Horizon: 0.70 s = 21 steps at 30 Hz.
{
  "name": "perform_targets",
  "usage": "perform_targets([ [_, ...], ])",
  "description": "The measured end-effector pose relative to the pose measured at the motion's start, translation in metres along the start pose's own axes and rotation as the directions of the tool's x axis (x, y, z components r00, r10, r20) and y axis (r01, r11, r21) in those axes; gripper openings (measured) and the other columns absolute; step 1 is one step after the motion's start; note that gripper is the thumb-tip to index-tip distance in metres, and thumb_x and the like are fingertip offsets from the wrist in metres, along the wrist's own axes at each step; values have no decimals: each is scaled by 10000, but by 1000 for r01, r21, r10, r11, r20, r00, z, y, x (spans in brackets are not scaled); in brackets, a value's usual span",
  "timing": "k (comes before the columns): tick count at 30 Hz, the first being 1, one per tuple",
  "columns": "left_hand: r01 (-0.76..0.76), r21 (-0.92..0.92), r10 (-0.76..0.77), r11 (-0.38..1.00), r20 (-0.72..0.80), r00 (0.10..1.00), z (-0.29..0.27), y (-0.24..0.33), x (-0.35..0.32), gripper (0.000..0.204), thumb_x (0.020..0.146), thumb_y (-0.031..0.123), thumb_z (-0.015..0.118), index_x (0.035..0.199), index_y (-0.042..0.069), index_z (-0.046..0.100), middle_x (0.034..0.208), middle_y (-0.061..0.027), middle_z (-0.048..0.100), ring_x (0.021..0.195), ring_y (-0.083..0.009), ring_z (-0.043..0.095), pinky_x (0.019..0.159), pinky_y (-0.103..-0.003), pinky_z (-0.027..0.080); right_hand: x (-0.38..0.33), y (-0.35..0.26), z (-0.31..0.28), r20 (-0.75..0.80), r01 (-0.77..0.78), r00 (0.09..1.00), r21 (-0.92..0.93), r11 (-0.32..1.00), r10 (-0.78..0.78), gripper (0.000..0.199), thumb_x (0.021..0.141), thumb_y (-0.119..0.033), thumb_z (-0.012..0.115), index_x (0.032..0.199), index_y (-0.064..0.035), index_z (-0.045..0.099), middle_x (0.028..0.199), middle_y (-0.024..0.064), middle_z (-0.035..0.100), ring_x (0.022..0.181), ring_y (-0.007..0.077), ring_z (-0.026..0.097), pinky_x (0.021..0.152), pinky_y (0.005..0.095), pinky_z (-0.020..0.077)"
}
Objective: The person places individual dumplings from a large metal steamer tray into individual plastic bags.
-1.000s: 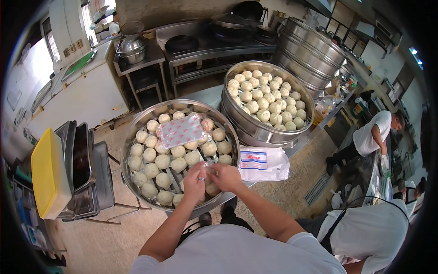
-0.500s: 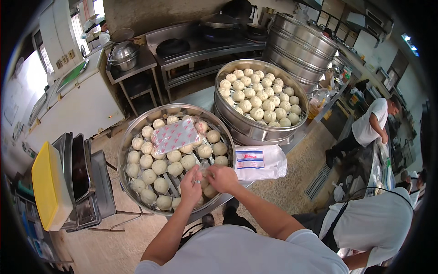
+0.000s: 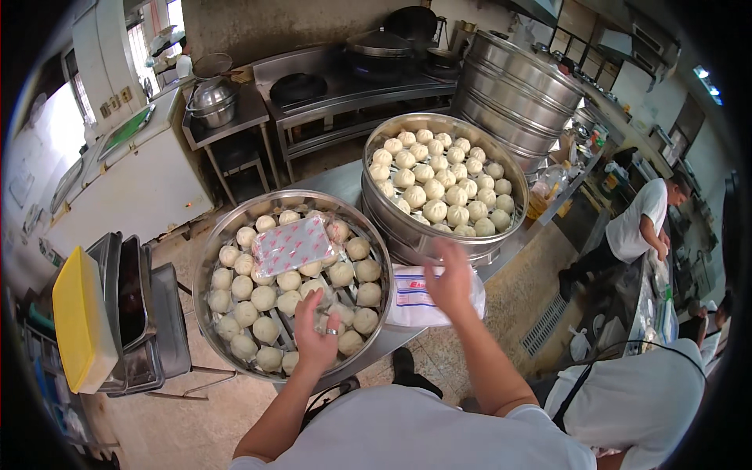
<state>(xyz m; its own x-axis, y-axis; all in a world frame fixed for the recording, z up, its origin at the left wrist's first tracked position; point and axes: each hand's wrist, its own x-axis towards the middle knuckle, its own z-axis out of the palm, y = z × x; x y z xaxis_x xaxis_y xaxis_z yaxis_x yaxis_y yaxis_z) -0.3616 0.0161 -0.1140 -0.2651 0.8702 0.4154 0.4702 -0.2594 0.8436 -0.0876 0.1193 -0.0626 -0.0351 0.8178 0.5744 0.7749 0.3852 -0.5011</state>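
My left hand, a ring on one finger, is over the near part of the left round steel steamer tray. Its fingers are apart, beside some clear plastic lying among the pale round buns. A flat silvery packet with a pink pattern rests on the buns, in clear wrapping. My right hand is raised with its fingers spread, slightly blurred, holding nothing. Below it lies a white plastic bag with blue lines, partly covered by that hand.
A second steamer tray filled with pleated buns stands behind to the right. Tall stacked steamers rise beyond it. Trays and a yellow-lidded box stand at left. One co-worker stands at right; another bends close by.
My hands, together over the buns, have parted. The right has moved right and up over the white bag, its fingers spreading. The left has shifted slightly left and opened.
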Motion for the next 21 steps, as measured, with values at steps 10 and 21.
perform_targets([
  [10,-216,197,146,956,316,937,94,33,26,566,831,177,764,1329,7,556,1391,-194,585,1334,-413,494,1150,-594,304,42,124,-13,208,-6,978,-129,992,33,306,771,-111,781,1046,-48,664,1030,155,656,1039,369,574,942,528,406],
  [21,-220,466,-18,857,453,891,131,-10,5,643,851,121,690,1438,-4,459,1483,-185,497,1382,-403,442,1166,-617,283,105,129,-30,35,145,989,-55,988,-144,206,779,-78,771,931,-41,637,891,122,634,916,339,579,879,455,381],
])
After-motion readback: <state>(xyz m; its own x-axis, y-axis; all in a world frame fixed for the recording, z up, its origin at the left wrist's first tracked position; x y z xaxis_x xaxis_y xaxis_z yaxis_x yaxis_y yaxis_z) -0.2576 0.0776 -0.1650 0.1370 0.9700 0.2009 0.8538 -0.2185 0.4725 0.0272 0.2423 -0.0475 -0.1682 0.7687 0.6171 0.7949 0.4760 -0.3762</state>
